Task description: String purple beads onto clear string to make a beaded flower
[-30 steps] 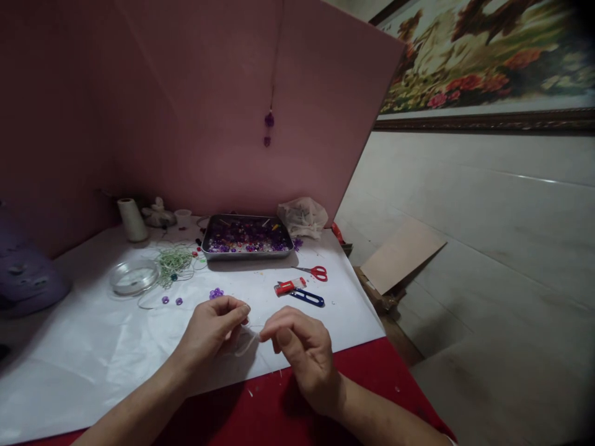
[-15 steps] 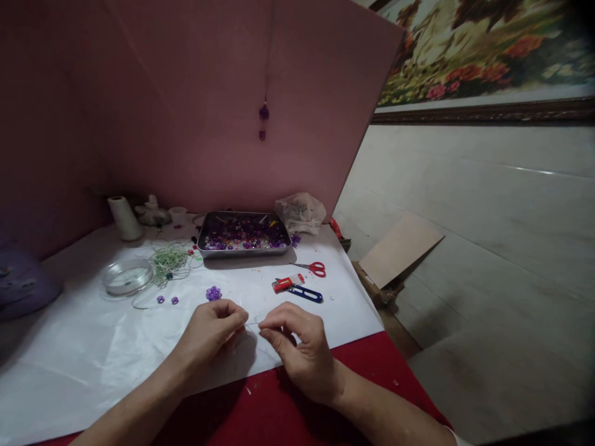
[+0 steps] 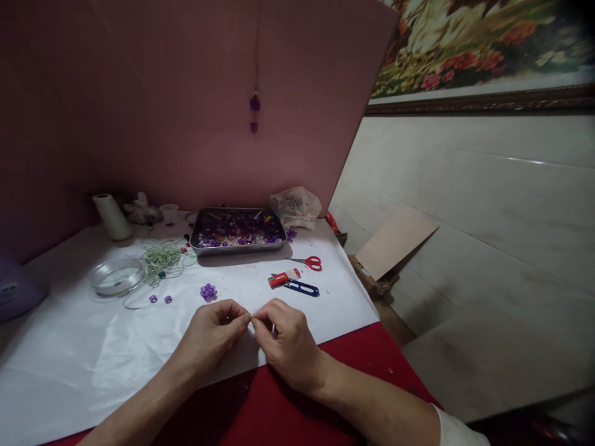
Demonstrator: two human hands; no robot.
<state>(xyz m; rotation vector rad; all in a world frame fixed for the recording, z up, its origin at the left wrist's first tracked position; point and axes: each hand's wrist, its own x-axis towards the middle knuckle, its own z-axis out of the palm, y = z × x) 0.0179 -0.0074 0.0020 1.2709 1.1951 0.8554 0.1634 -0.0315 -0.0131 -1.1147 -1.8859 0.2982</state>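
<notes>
My left hand (image 3: pixel 218 329) and my right hand (image 3: pixel 289 339) meet at their fingertips over the front part of the white sheet. Both are closed in a pinch on a thin thread, which is mostly hidden by the fingers. Just beyond my left hand lies a purple bead flower (image 3: pixel 209 292). Two loose purple beads, a left one (image 3: pixel 153 299) and a right one (image 3: pixel 168 300), rest farther left. Past my right hand are a red lighter (image 3: pixel 284 278), a blue thread snipper (image 3: pixel 303 288) and red-handled scissors (image 3: pixel 313 263).
A metal tray (image 3: pixel 239 249) of mixed beads stands at the back beside a plastic bag (image 3: pixel 296 209). To the left are a spool of clear line (image 3: pixel 117 277), tangled green cord (image 3: pixel 160 259) and a white thread cone (image 3: pixel 112 218). A beaded strand (image 3: pixel 255 103) hangs against the pink board.
My right hand has moved left, closing the gap to my left hand where the thread showed between them. The view has shifted slightly; the tools and beads lie as before.
</notes>
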